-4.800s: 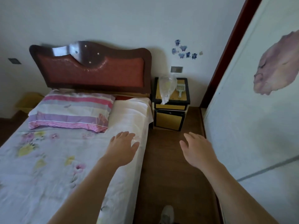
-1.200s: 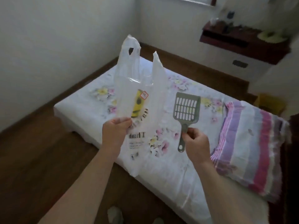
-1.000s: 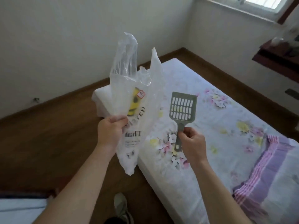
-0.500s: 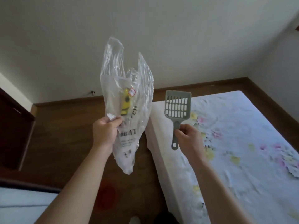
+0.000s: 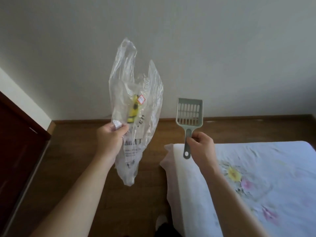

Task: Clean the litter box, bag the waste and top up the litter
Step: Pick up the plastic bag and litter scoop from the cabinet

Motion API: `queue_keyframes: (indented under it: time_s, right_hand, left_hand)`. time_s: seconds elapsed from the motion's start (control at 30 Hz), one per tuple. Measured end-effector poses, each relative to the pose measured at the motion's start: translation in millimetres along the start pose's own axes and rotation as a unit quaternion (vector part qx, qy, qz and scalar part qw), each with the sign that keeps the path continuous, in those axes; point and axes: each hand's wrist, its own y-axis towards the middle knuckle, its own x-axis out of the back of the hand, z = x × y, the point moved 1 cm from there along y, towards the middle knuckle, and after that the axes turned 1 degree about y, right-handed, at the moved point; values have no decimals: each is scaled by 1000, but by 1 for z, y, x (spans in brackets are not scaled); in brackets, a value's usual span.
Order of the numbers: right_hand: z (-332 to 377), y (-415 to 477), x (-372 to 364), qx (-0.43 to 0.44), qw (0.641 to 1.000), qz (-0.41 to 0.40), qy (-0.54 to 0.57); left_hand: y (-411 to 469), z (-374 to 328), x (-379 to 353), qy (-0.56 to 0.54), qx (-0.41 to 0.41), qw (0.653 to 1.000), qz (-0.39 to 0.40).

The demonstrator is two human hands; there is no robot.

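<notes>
Our two hands raised apart, left hand [image 5: 109,139] clamped on one clear plastic bag [image 5: 136,106] with yellow print, right hand [image 5: 201,146] pinching the handle of one grey slotted scoop [image 5: 189,113] upright, one flowered bed [image 5: 256,182] at right, wooden floor [image 5: 77,151] below.

Both hands, empty at first, now grip things: the left hand [image 5: 109,139] a clear plastic bag [image 5: 136,106], the right hand [image 5: 201,145] a grey slotted litter scoop [image 5: 189,114] (pillow gone from view).
</notes>
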Motion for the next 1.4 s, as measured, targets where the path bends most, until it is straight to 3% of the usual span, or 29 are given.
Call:
queue_keyframes:
  time_s: [0.27,0.63,1.0,1.4]
  right_hand:
    - [63,159,-33,1,999,-35,-1]
    - [93,317,-63,-86,975,-199,40]
    - [53,445,47,-158,913,-369,72]
    - [-1,540,225,-231,839,-482,100]
  left_hand:
    - [153,-36,-76,35,-5,999,20]
    - [355,-81,-232,85,-35,973,212]
    - [404,-91,-484,121,-47,905,404]
    - [358,-102,-776,150,-70,823,543]
